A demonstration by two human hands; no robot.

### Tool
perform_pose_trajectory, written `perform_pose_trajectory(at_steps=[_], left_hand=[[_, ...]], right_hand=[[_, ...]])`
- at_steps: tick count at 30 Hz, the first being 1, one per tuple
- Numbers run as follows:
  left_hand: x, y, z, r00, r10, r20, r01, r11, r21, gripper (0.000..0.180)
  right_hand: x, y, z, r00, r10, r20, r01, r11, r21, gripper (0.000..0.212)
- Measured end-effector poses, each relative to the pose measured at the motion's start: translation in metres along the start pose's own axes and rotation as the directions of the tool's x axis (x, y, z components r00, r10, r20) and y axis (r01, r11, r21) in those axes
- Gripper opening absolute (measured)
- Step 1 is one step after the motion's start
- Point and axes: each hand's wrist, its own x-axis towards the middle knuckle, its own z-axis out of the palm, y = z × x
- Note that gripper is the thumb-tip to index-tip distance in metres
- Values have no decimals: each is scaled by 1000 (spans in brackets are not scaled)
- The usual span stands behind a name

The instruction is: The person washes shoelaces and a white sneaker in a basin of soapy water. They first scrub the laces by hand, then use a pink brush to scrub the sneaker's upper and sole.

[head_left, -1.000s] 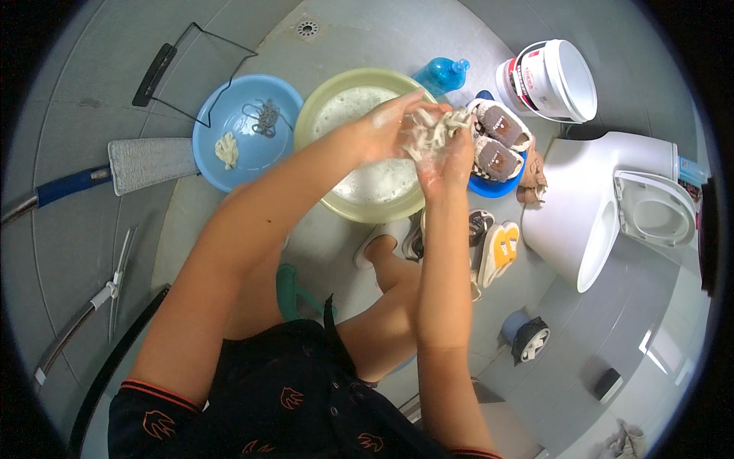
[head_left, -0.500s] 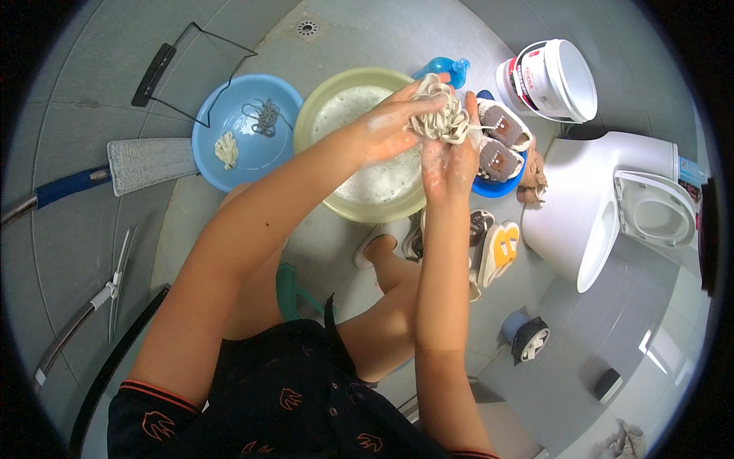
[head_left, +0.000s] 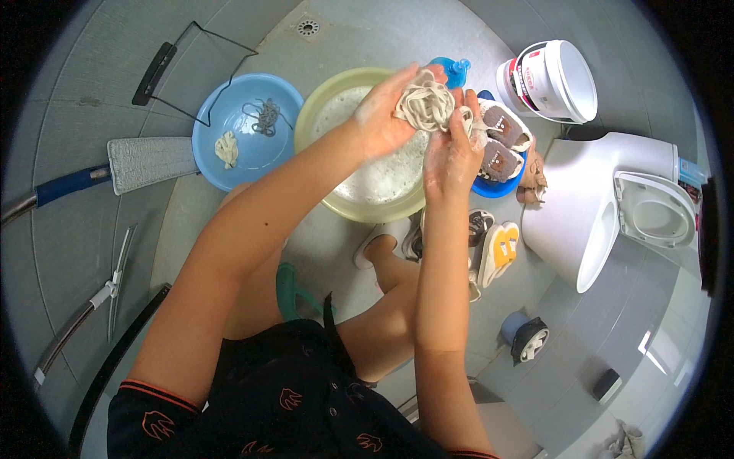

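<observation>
A tangled bundle of wet cream shoelaces [head_left: 424, 101] lies across both my hands above the yellow-green basin [head_left: 306, 115] of foamy water. My left hand [head_left: 380, 115] cups the bundle from its left side, palm up and fingers stretched beneath it. From the right, my right hand [head_left: 447, 162] holds a loop of the laces under its thumb. Suds cling to both hands. Left of the basin, a light blue basin [head_left: 209, 157] contains grey laces [head_left: 265, 117] and a small cream bunch [head_left: 226, 149].
Shoes [head_left: 501, 149] sit in a dark blue basin right of the hands, with more shoes [head_left: 501, 249] on the floor nearer me. A blue bottle [head_left: 453, 70], white bucket [head_left: 554, 80] and toilet [head_left: 569, 206] stand to the right. A flat mop head [head_left: 151, 164] leans at left.
The lace bundle has shifted slightly left onto my left palm and lies looser. My right thumb has come over a loop of the laces.
</observation>
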Motion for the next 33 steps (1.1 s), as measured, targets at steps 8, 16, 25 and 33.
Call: perform_pose_trajectory(at_steps=[8, 16, 25, 33], left_hand=[[-16, -2, 16, 999, -39, -30, 49, 843, 536, 52], [-27, 0, 33, 972, -97, -215, 223, 673, 705, 55], [-4, 3, 7, 1000, 11, -3, -10, 997, 75, 49], [-2, -12, 0, 984, 117, -133, -64, 935, 348, 51]], right_hand=[[1, -5, -2, 997, 38, 64, -50, 979, 197, 58], [3, -7, -2, 999, -22, 30, 27, 985, -171, 60], [11, -12, -22, 998, 61, -12, -57, 966, 251, 62], [-19, 26, 19, 975, -144, 169, 217, 789, -576, 49]])
